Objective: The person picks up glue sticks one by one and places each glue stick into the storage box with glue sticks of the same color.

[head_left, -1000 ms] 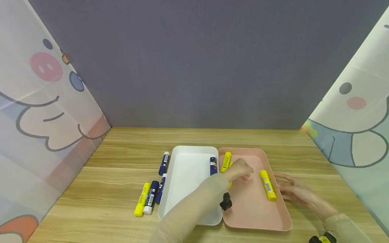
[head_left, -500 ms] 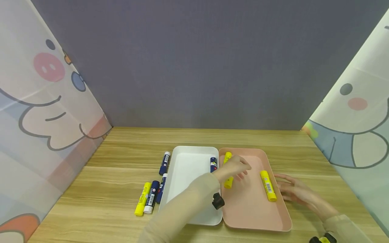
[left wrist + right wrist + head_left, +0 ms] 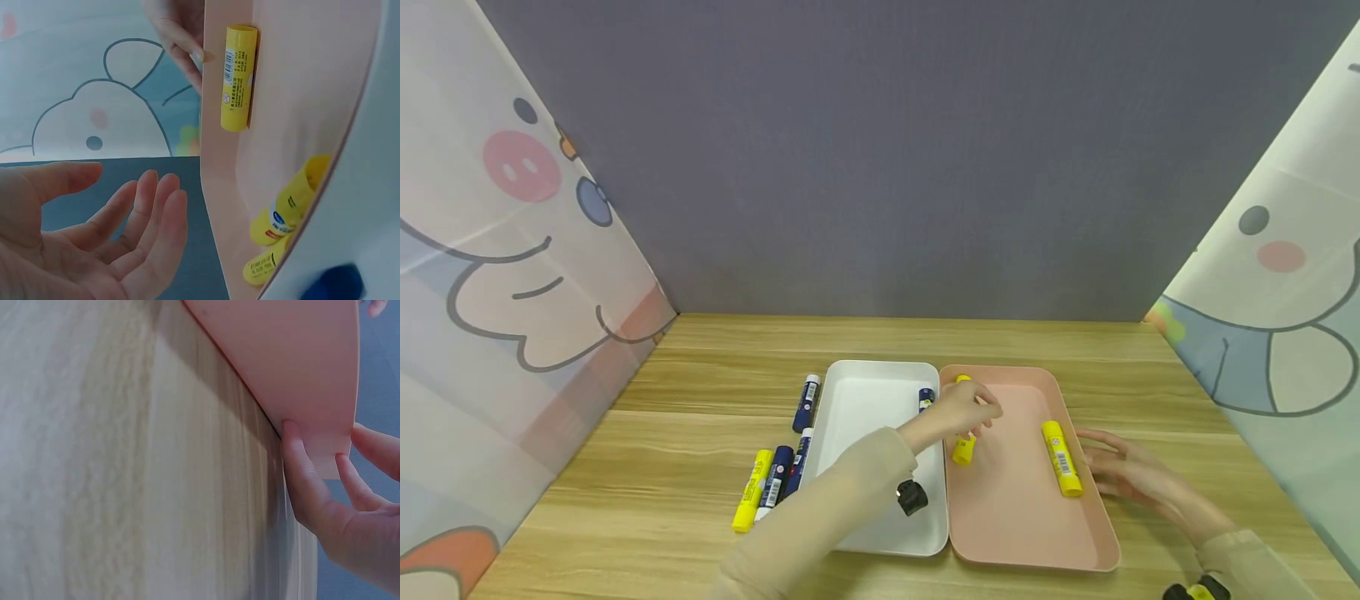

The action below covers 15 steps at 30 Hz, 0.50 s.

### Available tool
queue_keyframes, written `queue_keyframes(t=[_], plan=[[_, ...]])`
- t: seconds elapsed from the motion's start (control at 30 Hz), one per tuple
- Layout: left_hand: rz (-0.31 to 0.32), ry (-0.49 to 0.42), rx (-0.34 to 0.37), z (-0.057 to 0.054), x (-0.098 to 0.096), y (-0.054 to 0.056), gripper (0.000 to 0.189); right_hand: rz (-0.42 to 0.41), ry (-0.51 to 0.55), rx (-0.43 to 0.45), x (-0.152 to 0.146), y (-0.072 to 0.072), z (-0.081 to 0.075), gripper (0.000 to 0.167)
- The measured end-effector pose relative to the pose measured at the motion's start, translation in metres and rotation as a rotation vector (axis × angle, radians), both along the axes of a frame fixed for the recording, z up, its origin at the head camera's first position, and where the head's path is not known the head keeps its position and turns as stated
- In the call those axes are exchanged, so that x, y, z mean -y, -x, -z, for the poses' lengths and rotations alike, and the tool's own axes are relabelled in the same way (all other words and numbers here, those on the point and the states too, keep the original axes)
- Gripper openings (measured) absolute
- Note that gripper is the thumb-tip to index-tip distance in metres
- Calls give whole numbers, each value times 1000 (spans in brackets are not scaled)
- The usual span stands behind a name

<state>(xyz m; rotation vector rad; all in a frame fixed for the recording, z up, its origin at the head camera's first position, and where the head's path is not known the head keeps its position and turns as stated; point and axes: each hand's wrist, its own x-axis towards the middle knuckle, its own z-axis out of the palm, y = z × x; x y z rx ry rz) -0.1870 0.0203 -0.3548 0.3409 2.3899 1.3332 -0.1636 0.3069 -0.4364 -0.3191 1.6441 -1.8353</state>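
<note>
My left hand (image 3: 958, 410) hovers over the left side of the pink tray (image 3: 1026, 533), holding nothing, its fingers loosely bent in the left wrist view. Below it lie two yellow glue sticks, one nearer (image 3: 964, 451) and one farther back (image 3: 261, 267), both partly covered by the hand in the head view. Another yellow glue stick (image 3: 1062, 458) rests along the tray's right wall. My right hand (image 3: 1131, 472) touches that wall from outside, with fingertips (image 3: 291, 432) against the pink side and rim. A navy glue stick (image 3: 927, 398) in the white tray (image 3: 857, 417) is partly hidden by the left hand.
Left of the white tray, on the wooden table (image 3: 647, 492), lie a yellow glue stick (image 3: 752, 492) and several navy ones (image 3: 806, 403) with white caps. The two trays stand side by side. A grey panel (image 3: 910, 167) rises behind, with printed cloth on both sides.
My left hand has drawn back to the left, from over the pink tray's middle toward the white tray, uncovering the nearer yellow glue stick. My right hand has stayed at the tray's side.
</note>
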Motion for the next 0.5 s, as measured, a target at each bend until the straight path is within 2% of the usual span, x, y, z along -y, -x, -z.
queue_keyframes(t=[0.27,0.5], plan=[[39,88,-118,-6,20,-5,20,12,1,8,1,1,0,34],[44,135,-201,-11,42,-9,21,30,-6,12,1,1,0,34]])
